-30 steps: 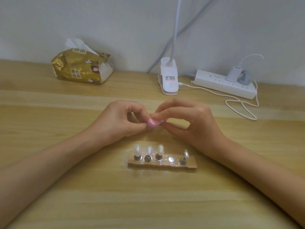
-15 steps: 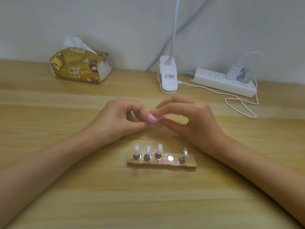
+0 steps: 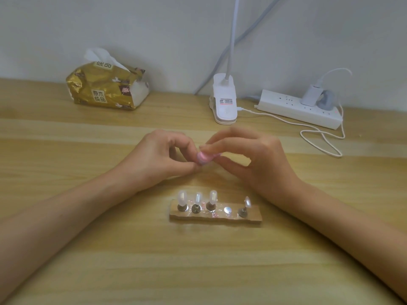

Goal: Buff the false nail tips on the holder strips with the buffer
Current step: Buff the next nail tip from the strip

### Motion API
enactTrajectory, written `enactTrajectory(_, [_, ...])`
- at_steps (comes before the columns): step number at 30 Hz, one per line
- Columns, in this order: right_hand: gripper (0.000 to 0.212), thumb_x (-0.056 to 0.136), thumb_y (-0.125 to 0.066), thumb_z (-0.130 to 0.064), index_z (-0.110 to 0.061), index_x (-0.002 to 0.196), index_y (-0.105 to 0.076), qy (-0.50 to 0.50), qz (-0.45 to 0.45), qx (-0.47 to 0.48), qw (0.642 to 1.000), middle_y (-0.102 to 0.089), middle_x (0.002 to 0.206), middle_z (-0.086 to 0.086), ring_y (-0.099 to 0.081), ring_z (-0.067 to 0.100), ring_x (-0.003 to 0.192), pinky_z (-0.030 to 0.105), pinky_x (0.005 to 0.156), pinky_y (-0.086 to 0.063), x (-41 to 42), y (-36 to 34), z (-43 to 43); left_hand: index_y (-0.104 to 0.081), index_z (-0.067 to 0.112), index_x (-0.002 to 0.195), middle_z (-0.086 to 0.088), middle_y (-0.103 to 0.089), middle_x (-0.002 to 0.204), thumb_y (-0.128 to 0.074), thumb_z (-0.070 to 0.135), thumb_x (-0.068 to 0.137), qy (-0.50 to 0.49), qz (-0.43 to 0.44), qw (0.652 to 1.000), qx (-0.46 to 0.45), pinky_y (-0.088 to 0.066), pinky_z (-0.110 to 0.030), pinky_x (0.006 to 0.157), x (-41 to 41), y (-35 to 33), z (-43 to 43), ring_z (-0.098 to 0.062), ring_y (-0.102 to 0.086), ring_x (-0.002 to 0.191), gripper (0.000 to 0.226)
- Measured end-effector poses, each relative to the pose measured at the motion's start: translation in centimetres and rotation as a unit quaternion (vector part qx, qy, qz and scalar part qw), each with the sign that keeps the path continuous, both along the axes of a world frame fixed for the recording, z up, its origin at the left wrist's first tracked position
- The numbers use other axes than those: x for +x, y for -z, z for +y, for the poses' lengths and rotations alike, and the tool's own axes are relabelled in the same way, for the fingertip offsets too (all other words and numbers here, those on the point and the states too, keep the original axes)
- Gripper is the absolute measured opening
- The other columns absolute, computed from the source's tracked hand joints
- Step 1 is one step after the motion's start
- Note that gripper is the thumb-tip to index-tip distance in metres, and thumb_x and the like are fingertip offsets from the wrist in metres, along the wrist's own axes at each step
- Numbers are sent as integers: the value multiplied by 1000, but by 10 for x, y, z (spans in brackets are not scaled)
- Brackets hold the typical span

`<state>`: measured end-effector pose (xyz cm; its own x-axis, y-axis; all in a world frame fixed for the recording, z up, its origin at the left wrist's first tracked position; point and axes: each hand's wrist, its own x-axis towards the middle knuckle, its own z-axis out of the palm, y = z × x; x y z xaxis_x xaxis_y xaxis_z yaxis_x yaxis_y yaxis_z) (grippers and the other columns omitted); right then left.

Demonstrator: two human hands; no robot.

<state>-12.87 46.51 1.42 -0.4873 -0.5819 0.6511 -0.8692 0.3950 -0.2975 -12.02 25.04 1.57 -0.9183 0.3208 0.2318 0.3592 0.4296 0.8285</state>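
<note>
Holder: tan wooden holder strip (image 3: 215, 215) at lower centre, four translucent false nail tips (image 3: 182, 198) standing on its studs, one stud bare.
Left hand: left hand (image 3: 158, 159) at mid-frame, thumb and forefinger pinched, likely on a loose nail tip, though it is hidden.
Right hand: right hand (image 3: 255, 159) pinches a small pink buffer (image 3: 203, 158) against them.
Doing it well: short, light strokes, with the tip braced firmly.
Hard to see: fingertips are blurred and forearms cut off. The white lamp clip (image 3: 223, 100) sits behind, its head out of frame.
</note>
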Motion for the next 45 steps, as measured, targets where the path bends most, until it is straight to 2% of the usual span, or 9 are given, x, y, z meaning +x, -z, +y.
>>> enactTrajectory(8, [10,86,-77,-1,-7,93,-75,-6,-41,-2,999,-70,95,3,-68,17,89,36,78,-54,3,0,-3,-69,21,64,17,-48,43,-83,27,76,-6,2,1000,-3,-24,-16,43,2,-1,-1,-3,-34,43,19])
enactTrajectory(11, [11,83,-78,3,-5,90,-73,13,-64,-13,998,-70,92,3,-67,18,86,41,78,-54,1,-1,2,-70,20,65,19,-54,47,-85,15,75,-3,7,1000,-5,-30,-15,45,1,-1,0,-1,-40,44,19])
enactTrajectory(15, [12,84,-78,1,-6,91,-73,-9,-49,1,999,-70,93,4,-67,19,87,37,78,-54,1,-1,-1,-69,21,63,16,-50,45,-88,40,67,-4,8,1000,4,-26,-17,44,3,-1,0,-3,-35,45,28])
enactTrajectory(21, [9,85,-77,2,-4,89,-71,9,-87,-11,996,-69,88,5,-67,20,84,39,79,-56,0,-1,1,-70,21,66,19,-55,48,-84,14,75,3,11,1000,-15,-30,-17,46,0,1,-2,-2,-38,46,19])
enactTrajectory(26, [11,83,-77,4,-1,89,-70,2,-82,-23,996,-70,88,7,-67,19,84,35,82,-57,3,-3,-3,-70,23,66,18,-54,50,-78,41,67,12,22,1000,-3,-28,-20,46,2,1,-2,-6,-37,48,20])
enactTrajectory(34, [8,85,-77,1,-1,88,-69,13,-105,-33,994,-71,88,5,-68,15,84,34,83,-58,3,-4,-4,-70,19,68,20,-55,50,-84,17,75,14,34,999,-16,-29,-13,45,2,1,-3,-2,-38,45,15])
enactTrajectory(38, [8,85,-78,0,-2,91,-72,-8,-63,-31,997,-70,88,9,-68,21,84,36,79,-57,3,-2,-5,-68,17,67,20,-52,49,-83,26,78,12,32,999,-6,-27,-13,45,3,1,-1,-2,-36,45,20])
enactTrajectory(41, [11,84,-78,3,0,92,-72,9,-99,-35,994,-70,90,9,-68,20,85,39,82,-57,2,-3,-3,-69,16,67,21,-55,51,-82,13,77,10,32,999,-9,-28,-12,45,2,1,-1,-2,-38,44,16])
enactTrajectory(45, [10,86,-78,-1,-3,95,-75,-7,-38,-7,999,-70,92,8,-68,20,86,38,77,-54,1,-2,-3,-67,17,66,21,-51,48,-81,22,78,7,33,999,-10,-25,-13,44,2,1,0,-2,-36,43,19])
